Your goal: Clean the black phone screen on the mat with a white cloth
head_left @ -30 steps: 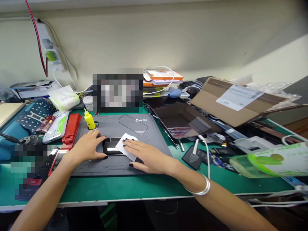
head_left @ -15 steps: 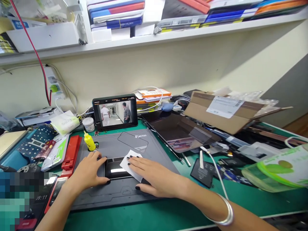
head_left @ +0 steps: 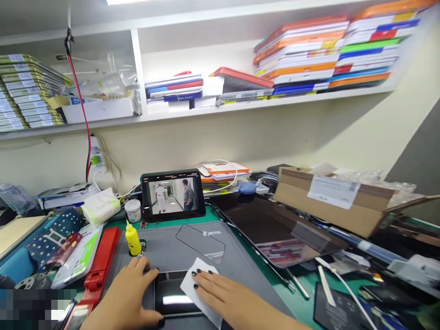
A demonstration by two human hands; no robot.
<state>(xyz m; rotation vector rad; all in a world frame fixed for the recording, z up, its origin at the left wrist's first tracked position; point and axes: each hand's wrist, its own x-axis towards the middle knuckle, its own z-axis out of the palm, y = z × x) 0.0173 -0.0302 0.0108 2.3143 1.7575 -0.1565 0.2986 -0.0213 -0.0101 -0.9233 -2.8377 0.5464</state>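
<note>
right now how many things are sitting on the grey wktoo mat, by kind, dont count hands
on the grey mat:
black phone: 1
white wipe: 1
clear sheet: 1
yellow bottle: 1
total: 4

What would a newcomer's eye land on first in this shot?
The small screen at the back of the bench stands out, showing two people in a hallway. Below it, on the grey mat, the left hand sits at the edge of a dark phone, while the right hand lies flat on a white wipe over the phone. Overhead, colourful packets are stacked on the shelf.
</note>
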